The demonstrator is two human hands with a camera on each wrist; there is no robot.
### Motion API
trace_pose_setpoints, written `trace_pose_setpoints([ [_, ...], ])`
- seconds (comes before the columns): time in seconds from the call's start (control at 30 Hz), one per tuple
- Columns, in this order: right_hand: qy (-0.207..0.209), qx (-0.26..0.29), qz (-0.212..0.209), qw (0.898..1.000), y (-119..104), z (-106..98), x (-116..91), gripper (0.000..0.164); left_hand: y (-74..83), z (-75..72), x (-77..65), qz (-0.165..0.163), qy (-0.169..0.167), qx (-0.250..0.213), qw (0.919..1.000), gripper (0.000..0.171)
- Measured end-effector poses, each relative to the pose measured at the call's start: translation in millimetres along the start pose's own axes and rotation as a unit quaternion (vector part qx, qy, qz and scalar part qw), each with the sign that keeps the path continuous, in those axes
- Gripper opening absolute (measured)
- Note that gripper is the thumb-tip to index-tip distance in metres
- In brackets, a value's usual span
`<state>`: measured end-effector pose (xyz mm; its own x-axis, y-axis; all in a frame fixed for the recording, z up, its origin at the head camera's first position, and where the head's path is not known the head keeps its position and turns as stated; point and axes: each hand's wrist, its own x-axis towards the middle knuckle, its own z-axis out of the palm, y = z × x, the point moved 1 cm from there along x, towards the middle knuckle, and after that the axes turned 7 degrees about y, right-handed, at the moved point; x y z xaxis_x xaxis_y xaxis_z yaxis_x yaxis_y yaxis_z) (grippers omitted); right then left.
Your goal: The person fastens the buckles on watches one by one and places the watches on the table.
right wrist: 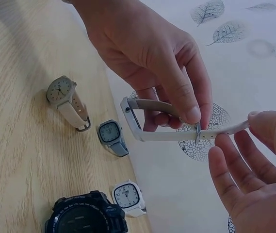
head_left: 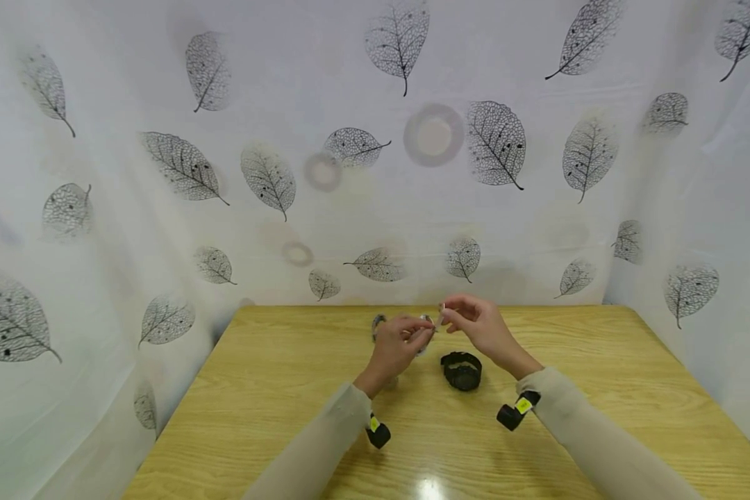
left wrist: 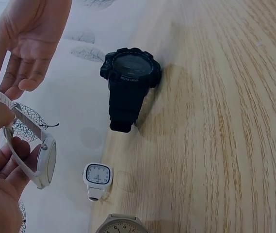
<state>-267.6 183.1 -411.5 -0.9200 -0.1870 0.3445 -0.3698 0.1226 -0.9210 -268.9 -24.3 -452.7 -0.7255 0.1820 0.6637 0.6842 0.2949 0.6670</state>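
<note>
Up in front of me both hands hold a white wristwatch [right wrist: 152,136], its strap looped through the buckle. With thumb and fingers my left hand [head_left: 398,345] pinches the strap close to the buckle [right wrist: 198,131]. The free strap end is pinched between thumb and forefinger of my right hand [head_left: 480,328], the other fingers loosely spread below it. Seen from the left wrist, the watch's case [left wrist: 47,162] hangs with its face turned sideways. A chunky black digital watch [head_left: 462,371] stands on the wooden table [head_left: 275,389], nearest to my right hand.
More watches stand along the table's far side: a beige round one [right wrist: 60,92], a greyish square one [right wrist: 109,132] and a white square one [right wrist: 127,195]. Behind the table's back edge hangs a white curtain [head_left: 362,208] with leaf prints.
</note>
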Motion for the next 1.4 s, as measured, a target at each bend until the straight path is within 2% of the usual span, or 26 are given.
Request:
trace_pose_setpoints([
  [0.33,0.022,0.006,-0.004,1.0,-0.5,2.3,-2.0,0.024,0.3,0.9,1.5,0.029,0.003,0.036,0.9989,0.012],
  [0.5,0.028,0.011,-0.006,1.0,-0.9,3.2,-3.0,0.024,0.6,2.1,2.2,0.022,0.002,0.041,0.9989,0.012],
  [0.6,0.03,0.013,-0.001,0.999,-0.9,3.1,-2.8,0.025,0.3,2.5,2.0,-0.009,0.0,0.015,0.9998,0.013],
  [0.67,0.03,0.019,0.002,0.999,-0.6,3.6,-2.2,0.025,-0.3,3.7,1.9,-0.046,0.001,-0.019,0.9987,0.015],
  [0.8,0.029,0.025,0.0,0.999,1.9,5.6,-1.1,0.025,-0.5,5.8,1.9,-0.113,0.013,-0.079,0.9904,0.021],
  [0.87,0.032,0.022,-0.001,0.999,3.3,6.7,-1.0,0.025,0.5,5.8,2.3,-0.134,0.017,-0.092,0.9865,0.024],
  [1.13,0.034,0.007,0.01,0.999,5.5,8.9,-2.3,0.026,-0.2,1.2,1.7,-0.189,0.014,-0.104,0.9763,0.022],
  [1.4,0.03,0.008,0.004,1.0,8.5,10.2,-1.4,0.026,-2.6,-2.3,3.5,-0.203,0.003,-0.068,0.9769,0.022],
])
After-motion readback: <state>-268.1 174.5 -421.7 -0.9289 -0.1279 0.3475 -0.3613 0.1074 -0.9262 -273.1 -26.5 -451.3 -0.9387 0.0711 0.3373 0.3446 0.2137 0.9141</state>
